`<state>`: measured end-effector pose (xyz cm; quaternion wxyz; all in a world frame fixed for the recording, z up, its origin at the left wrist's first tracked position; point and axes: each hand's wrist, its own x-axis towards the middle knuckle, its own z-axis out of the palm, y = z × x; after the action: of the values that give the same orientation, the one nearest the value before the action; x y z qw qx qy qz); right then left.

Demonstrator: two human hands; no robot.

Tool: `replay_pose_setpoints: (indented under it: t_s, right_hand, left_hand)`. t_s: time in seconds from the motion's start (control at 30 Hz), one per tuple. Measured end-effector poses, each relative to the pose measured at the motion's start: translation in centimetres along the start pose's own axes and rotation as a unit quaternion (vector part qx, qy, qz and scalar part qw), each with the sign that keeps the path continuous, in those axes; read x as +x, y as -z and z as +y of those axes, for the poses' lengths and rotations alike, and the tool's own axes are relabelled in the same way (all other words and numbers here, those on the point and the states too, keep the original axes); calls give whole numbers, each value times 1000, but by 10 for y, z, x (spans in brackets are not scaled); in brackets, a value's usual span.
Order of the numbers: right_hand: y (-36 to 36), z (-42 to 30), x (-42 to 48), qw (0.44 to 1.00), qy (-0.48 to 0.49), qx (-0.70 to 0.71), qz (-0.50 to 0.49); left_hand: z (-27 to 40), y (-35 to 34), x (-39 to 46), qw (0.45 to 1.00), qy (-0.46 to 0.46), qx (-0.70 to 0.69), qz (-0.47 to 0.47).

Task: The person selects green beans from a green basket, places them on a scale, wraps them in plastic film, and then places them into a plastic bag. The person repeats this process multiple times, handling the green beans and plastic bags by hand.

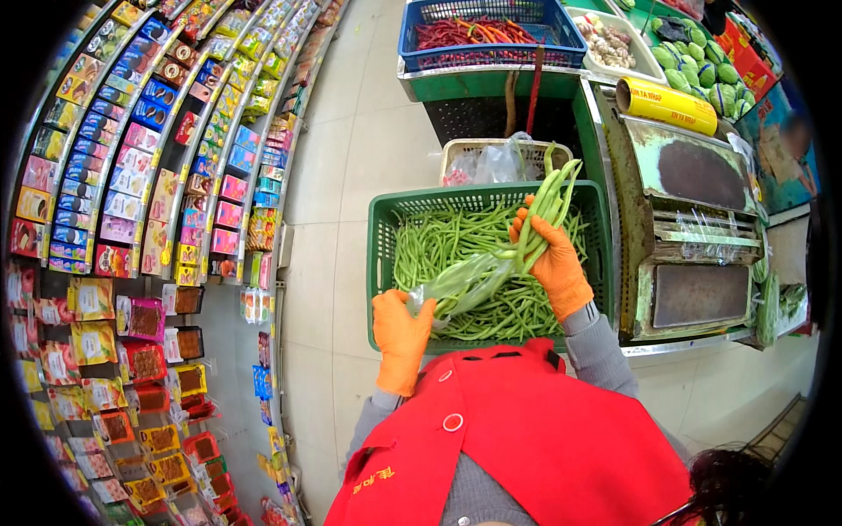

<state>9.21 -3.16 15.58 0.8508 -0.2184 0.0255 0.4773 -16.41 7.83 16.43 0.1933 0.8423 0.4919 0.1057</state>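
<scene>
A green plastic crate full of loose green beans stands right before me. My right hand, in an orange rubber glove, grips an upright bunch of green beans above the crate's right half. At the crate's near left corner, my gloved left hand pinches the end of a clear plastic bag. The bag stretches between the two hands over the beans, and some beans show through it. Where the bag ends near my right hand is partly hidden by the bunch.
Behind the crate sits a pale basket with plastic bags. On the stand beyond are a blue crate of red chillies and a white bin of garlic. A rusty wrapping machine bearing a yellow film roll adjoins the right side. Snack shelves line the left.
</scene>
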Motion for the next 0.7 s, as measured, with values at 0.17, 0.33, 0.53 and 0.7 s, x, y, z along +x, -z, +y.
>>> replay_pose_setpoints:
  t_s: [0.17, 0.33, 0.53, 0.7]
  right_hand:
    - [12, 39, 19, 984, -87, 152, 36]
    - [10, 62, 23, 987, -64, 105, 100]
    - [-18, 69, 19, 993, 27, -59, 98]
    - [-28, 77, 17, 994, -92, 56, -1]
  left_hand:
    - [-3, 8, 7, 949, 128, -228, -179]
    - [-20, 1, -11, 768, 182, -595, -149]
    - [-40, -9, -17, 699, 152, -687, -127]
    - [-28, 1, -15, 612, 228, -754, -75]
